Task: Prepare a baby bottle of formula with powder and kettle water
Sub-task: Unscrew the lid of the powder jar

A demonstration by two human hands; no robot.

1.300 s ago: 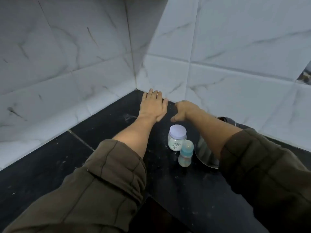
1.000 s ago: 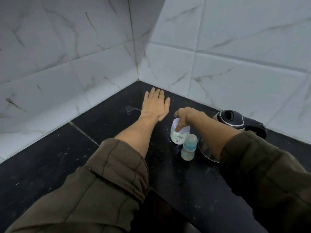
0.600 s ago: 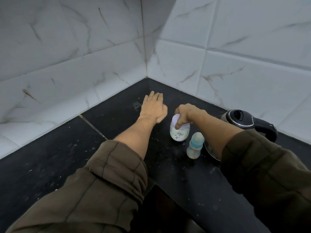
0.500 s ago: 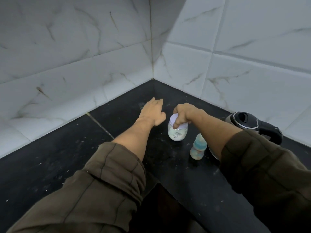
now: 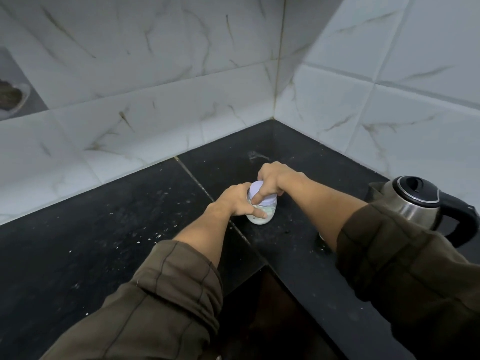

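Shiny steel kettle (image 5: 413, 203), glossy marbled tiles (image 5: 155, 74), speckled black stone counter (image 5: 104, 229).

No readable text, labels or numbers on anything.

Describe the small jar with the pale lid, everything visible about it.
The jar is small, round and clear-walled, holding white powder, with a faint printed pattern. A flat pale lid caps it. It stands upright on the black counter. The left hand wraps its body; the right hand grips the lid from above.

jar (image 5: 262, 211) on counter (image 5: 130, 229), kettle (image 5: 415, 201) to its right
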